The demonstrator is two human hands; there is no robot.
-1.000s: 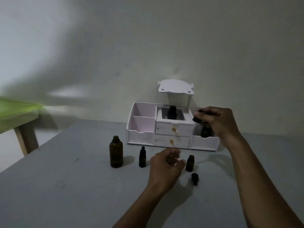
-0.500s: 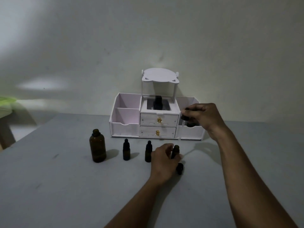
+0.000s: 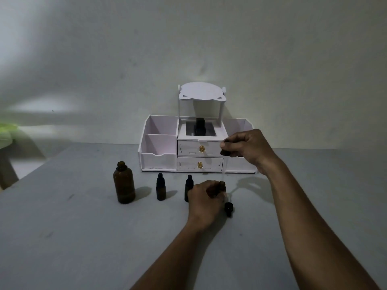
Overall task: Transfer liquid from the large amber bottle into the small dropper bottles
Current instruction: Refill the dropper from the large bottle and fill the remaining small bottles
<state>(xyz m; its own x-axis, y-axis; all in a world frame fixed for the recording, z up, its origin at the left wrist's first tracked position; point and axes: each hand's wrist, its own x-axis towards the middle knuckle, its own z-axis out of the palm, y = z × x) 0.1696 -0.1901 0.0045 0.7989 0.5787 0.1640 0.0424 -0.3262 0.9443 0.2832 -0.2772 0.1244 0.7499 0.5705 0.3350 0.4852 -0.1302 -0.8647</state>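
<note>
Pipette (image 3: 223, 170) hangs from right hand (image 3: 250, 146), grip pinched on bulb, tip over small bottle (image 3: 222, 185) at frame centre — likely dispensing. Left hand (image 3: 206, 198) clasps that bottle to steady it. Amber bottle (image 3: 124, 183) stands uncapped, centre-left on tabletop (image 3: 73, 237) — within reach for refills.

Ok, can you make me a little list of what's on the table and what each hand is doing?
big bottle: amber bottle, uncapped, standing at the left
capped small bottles: two, first and second, standing in a row
left hand: wrapped around a third small bottle
right hand: pinching a dropper, its clear tube pointing down at the held bottle
loose cap: lying on the table, right of the left hand
behind: white organiser with two drawers
</note>
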